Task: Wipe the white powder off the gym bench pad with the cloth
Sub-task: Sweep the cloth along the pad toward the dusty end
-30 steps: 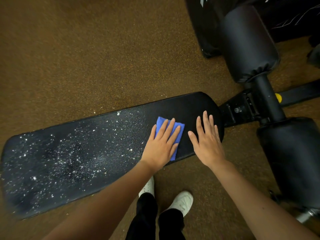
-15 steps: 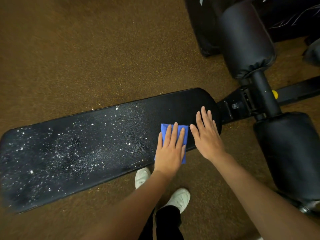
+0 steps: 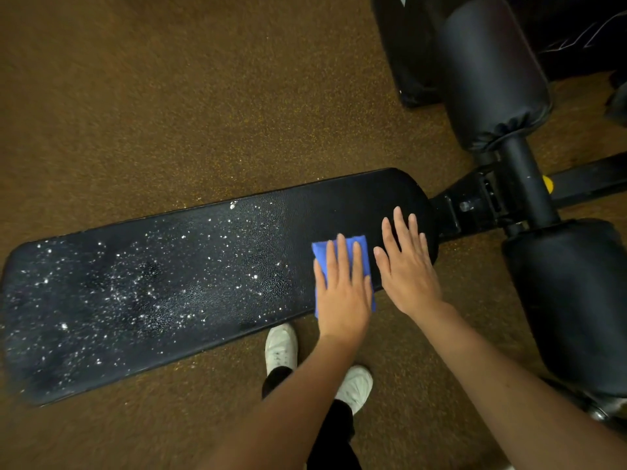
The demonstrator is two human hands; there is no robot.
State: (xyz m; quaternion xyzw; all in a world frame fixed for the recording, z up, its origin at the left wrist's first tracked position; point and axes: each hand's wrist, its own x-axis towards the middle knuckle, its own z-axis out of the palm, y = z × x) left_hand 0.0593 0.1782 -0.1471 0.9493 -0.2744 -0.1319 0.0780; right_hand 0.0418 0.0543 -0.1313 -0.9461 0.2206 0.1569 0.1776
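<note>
A long black bench pad (image 3: 349,212) runs from the lower left to the middle right. White powder (image 3: 142,286) speckles its left and middle parts; the right end looks dark and bare. My left hand (image 3: 342,293) lies flat with straight fingers on a folded blue cloth (image 3: 362,247), pressing it onto the pad near the front edge. My right hand (image 3: 405,269) rests flat on the pad's right end, just beside the cloth, fingers spread.
Two black padded rollers (image 3: 488,76) (image 3: 573,300) on a black bar (image 3: 522,178) stand to the right of the pad. Brown speckled floor (image 3: 169,96) surrounds the bench. My white shoes (image 3: 281,347) stand just in front of the pad.
My left hand slid the cloth to the right along the pad, closer to my right hand, then stayed about there. The right hand has kept its place on the pad's end.
</note>
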